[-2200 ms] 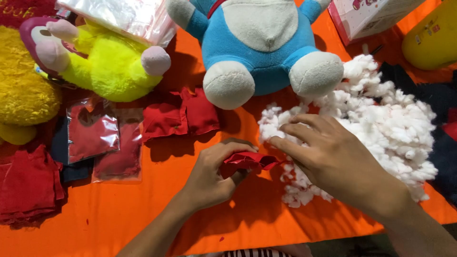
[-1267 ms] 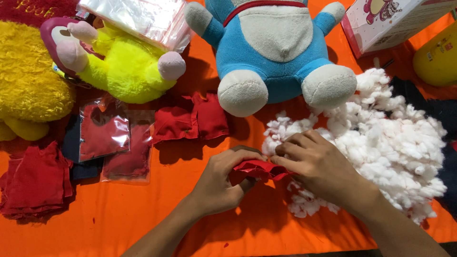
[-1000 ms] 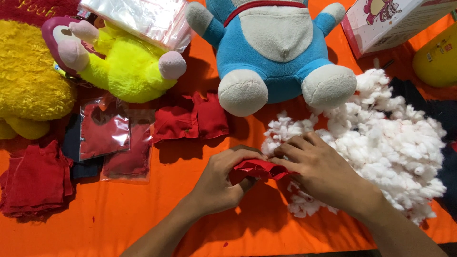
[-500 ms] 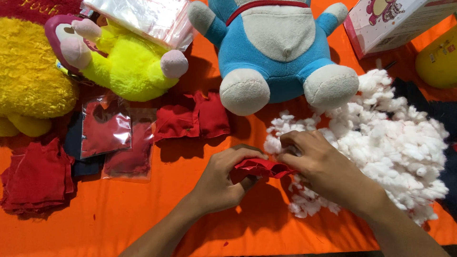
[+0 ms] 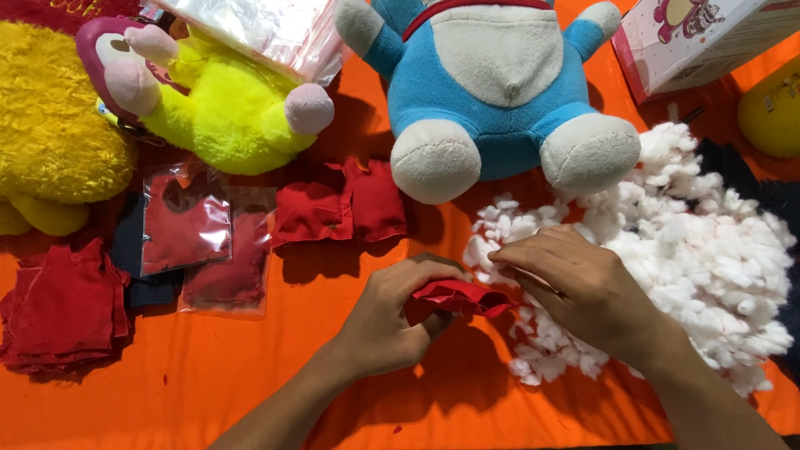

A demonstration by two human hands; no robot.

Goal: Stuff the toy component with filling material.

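toy-making craft table, plush toys (image 5: 492, 92), loose stuffing (image 5: 708, 258), red fabric pieces (image 5: 62, 304)

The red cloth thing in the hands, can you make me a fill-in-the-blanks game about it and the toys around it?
1. The left hand holds a small ____ fabric pouch.
2. The right hand rests on a pile of ____ stuffing.
3. The big plush toy above the hands is mostly ____.
4. The table cover is ____.

Missing words: red, white, blue, orange.
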